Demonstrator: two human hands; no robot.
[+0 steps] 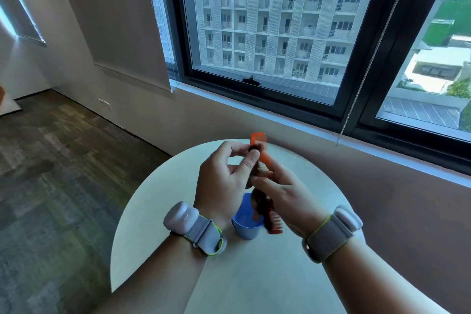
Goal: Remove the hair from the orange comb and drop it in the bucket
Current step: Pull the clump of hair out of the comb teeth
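An orange comb (258,139) is held nearly upright above the round table, its top end by the far rim and its toothed lower end (275,224) over the bucket. My right hand (285,194) grips the comb around its middle. My left hand (224,176) pinches a dark tuft of hair (253,148) near the comb's upper part between thumb and fingers. More dark hair (262,208) hangs tangled in the lower teeth. A small blue bucket (246,227) stands on the table directly under the comb, between my wrists.
The white round table (178,211) stands against a brown wall under a large window (267,33). A blind's bead chain (356,89) hangs at the right. Carpeted floor (63,160) spreads out to the left. Both wrists wear grey strapped bands.
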